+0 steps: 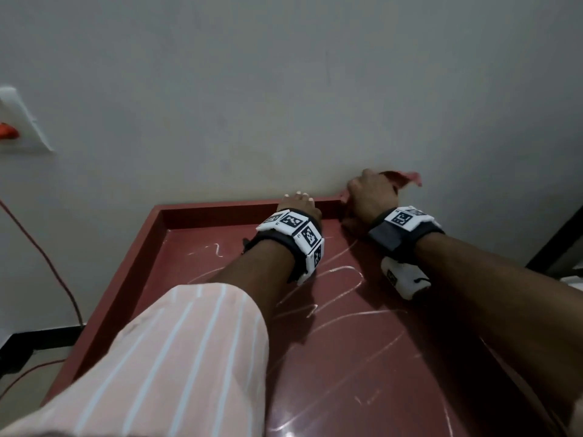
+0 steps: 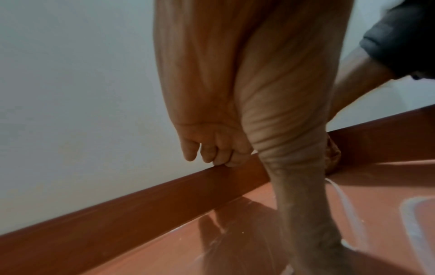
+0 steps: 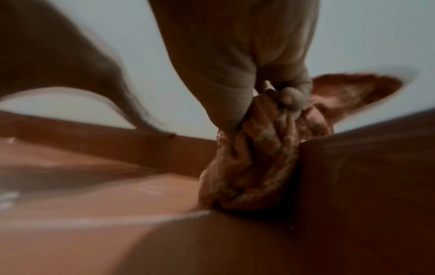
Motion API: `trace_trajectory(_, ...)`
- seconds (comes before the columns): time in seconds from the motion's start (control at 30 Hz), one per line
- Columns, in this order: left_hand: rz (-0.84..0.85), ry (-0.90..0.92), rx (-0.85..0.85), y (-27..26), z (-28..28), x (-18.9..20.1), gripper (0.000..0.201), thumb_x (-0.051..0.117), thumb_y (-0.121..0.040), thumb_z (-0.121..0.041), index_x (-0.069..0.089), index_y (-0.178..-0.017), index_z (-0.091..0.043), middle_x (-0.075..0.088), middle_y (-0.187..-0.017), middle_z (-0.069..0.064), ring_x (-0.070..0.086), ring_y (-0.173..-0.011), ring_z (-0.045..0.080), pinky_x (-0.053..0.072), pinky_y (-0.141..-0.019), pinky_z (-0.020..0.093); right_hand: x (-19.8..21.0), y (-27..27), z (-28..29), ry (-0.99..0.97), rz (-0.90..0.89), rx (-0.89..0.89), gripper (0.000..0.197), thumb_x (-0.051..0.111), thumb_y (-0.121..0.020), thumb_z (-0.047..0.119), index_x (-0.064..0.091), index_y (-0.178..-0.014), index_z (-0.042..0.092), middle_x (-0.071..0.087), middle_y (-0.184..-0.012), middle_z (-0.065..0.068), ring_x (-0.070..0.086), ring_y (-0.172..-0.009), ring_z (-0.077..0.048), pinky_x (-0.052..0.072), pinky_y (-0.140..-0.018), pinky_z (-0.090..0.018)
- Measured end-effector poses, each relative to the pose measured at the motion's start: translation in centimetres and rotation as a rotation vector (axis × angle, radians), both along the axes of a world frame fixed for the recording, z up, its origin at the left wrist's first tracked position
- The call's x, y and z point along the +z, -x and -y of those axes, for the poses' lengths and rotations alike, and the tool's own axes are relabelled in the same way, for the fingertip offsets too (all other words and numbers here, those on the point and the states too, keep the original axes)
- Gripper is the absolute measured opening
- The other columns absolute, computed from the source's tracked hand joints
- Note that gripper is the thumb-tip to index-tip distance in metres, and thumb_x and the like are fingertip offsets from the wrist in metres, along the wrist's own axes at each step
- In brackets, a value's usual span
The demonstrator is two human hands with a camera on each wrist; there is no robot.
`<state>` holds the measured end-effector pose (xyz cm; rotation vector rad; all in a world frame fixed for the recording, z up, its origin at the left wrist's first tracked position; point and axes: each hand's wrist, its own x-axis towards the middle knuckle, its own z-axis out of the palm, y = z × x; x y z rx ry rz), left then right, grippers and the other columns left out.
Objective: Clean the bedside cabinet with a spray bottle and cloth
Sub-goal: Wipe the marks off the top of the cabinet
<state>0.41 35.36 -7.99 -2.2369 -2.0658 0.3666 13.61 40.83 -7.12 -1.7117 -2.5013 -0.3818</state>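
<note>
Cloth is sitting bunched in my right hand, fingers curling tight around it, wedging into the cabinet's back right corner against the wall. Left hand is resting loosely curled fingertips on the back rim, gripping nothing. I am seeing open, white-streaked top nearer me.

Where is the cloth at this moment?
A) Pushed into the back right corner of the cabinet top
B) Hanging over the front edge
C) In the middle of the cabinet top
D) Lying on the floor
A: the right hand grips the cloth and pushes it into the corner where the back rim ends, close to the wall.
</note>
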Motion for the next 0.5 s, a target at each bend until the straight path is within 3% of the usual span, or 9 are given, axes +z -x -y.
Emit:
trace_trajectory(0.07, -0.051, -0.014, -0.005, -0.3, 0.0, 0.0, 0.059, 0.051, -0.095, -0.035, 0.04, -0.144, -0.006, 0.036, -0.151, 0.016, 0.031, -0.141, 0.032, 0.028, -0.116, 0.043, 0.3, -1.2, -1.2, -0.022, -0.09, -0.096, 0.04, 0.074, -0.081, 0.034, 0.063, -0.108, 0.008, 0.059, -0.117, -0.02, 0.059, -0.108, -0.039, 0.048, -0.086, -0.04)
trace_trajectory(0.17, -0.034, -0.016, 0.0, -0.3, -0.1, 0.0, 0.06, 0.053, -0.094, -0.034, 0.04, -0.144, -0.005, 0.037, -0.15, 0.015, 0.032, -0.141, 0.03, 0.029, -0.116, 0.042, -0.1, -0.9, -2.6, -0.007, -0.031, -0.252, 0.033, 0.06, -0.087, 0.035, 0.061, -0.114, 0.017, 0.064, -0.118, -0.012, 0.05, -0.115, -0.04, 0.04, -0.091, -0.045)
trace_trajectory(0.23, -0.007, -0.018, 0.013, 0.2, -0.1, -0.2, 0.061, 0.052, -0.094, -0.031, 0.035, -0.146, -0.003, 0.033, -0.153, 0.015, 0.03, -0.143, 0.029, 0.028, -0.116, 0.043, -1.0, -0.5, -3.4, 0.09, -0.129, -0.273, 0.038, 0.063, -0.079, 0.035, 0.064, -0.11, 0.013, 0.065, -0.116, -0.015, 0.052, -0.114, -0.043, 0.045, -0.089, -0.049)
trace_trajectory(0.3, 0.04, -0.026, 0.02, 0.7, -0.3, -0.3, 0.057, 0.045, -0.097, -0.027, 0.032, -0.147, -0.001, 0.031, -0.154, 0.015, 0.029, -0.144, 0.029, 0.027, -0.114, 0.045, -1.3, -0.8, -3.7, 0.17, -0.269, -0.241, 0.036, 0.07, -0.074, 0.032, 0.068, -0.1, 0.008, 0.068, -0.11, -0.018, 0.064, -0.101, -0.039, 0.05, -0.079, -0.035)
trace_trajectory(0.37, 0.061, -0.013, 0.02, 0.9, -0.2, -0.3, 0.056, 0.039, -0.1, -0.024, 0.027, -0.149, -0.001, 0.026, -0.157, 0.014, 0.025, -0.146, 0.027, 0.024, -0.116, 0.045, -1.1, -1.5, -3.4, 0.197, -0.365, -0.237, 0.035, 0.075, -0.073, 0.029, 0.067, -0.099, 0.007, 0.068, -0.107, -0.02, 0.066, -0.095, -0.037, 0.049, -0.07, -0.031)
trace_trajectory(0.5, 0.017, 0.016, 0.014, 0.1, 0.0, 0.0, 0.059, 0.043, -0.099, -0.028, 0.028, -0.15, -0.003, 0.021, -0.159, 0.015, 0.02, -0.148, 0.03, 0.02, -0.119, 0.046, -1.7, -3.5, -2.2, 0.217, -0.41, -0.349, 0.046, 0.077, -0.073, 0.03, 0.065, -0.11, 0.006, 0.063, -0.116, -0.02, 0.063, -0.105, -0.038, 0.05, -0.076, -0.032)
